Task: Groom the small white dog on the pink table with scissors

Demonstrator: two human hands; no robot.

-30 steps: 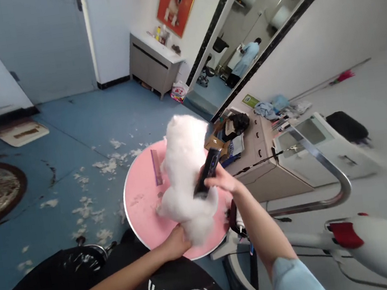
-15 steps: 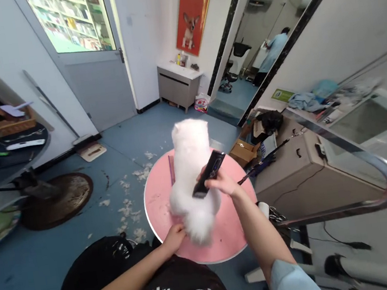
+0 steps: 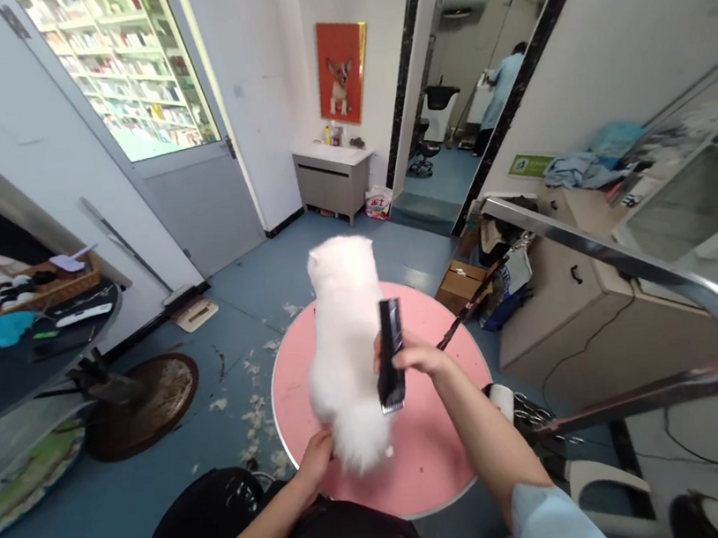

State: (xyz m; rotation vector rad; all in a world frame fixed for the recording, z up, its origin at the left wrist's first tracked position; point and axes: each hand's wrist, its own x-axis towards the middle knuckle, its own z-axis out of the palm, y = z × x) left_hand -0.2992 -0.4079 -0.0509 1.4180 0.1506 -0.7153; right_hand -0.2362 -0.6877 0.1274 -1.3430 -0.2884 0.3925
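Gripping clipper (image 3: 389, 345), teeth (image 3: 393, 408) nearward, apparently for control, right hand (image 3: 417, 355) was held at right of white animal (image 3: 345, 324). Left hand (image 3: 317, 456) was set left of tail (image 3: 359, 436), perhaps for steadying; grip couldn't be told. Animal was supported by pink table (image 3: 437, 467).

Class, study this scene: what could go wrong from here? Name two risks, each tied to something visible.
The toothed end of the black clipper in the right hand sits close beside the tail of the white animal; a twitch might cause a nick.
The pink table shows no raised rim, and the left hand is at the animal's rear, so a forward lunge might mean a fall.
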